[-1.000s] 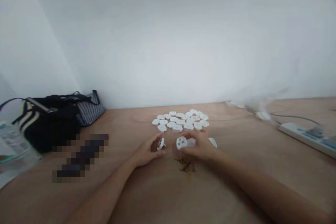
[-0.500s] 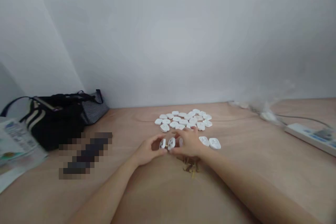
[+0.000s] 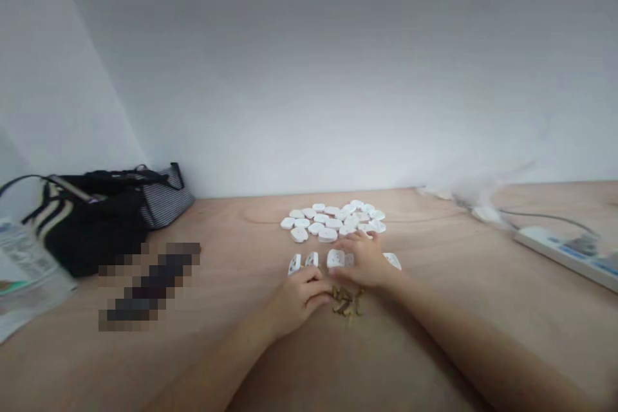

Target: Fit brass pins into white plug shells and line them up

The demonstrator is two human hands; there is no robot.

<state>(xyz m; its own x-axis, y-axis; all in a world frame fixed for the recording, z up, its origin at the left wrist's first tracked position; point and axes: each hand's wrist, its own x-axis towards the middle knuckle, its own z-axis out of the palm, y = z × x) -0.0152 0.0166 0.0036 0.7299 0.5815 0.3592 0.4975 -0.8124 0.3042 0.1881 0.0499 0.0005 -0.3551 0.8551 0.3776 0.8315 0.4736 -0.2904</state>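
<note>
My left hand (image 3: 300,301) is low over the table, its bent fingers a little apart and pointing at a small pile of brass-coloured metal pieces (image 3: 344,304); no object shows between them. My right hand (image 3: 364,260) has its thumb and fingers around a white plastic socket-like housing (image 3: 336,259), with another close beside it, partly under the fingers. Left of it, two more white housings (image 3: 294,264) stand tilted, their inner sides showing. Past the right wrist lies another white housing (image 3: 393,261), partly covered.
Several white plastic housings (image 3: 333,223) lie in a cluster farther back. A black bag (image 3: 103,219) and a plastic packet (image 3: 29,270) are on the left, with a dark blurred-out object (image 3: 154,283). On the right are a power strip (image 3: 564,254) and clear plastic film (image 3: 483,196).
My left hand has left the tilted white housings and moved right and nearer to the brass-coloured pieces. The right hand has shifted slightly right, onto the neighbouring housings.
</note>
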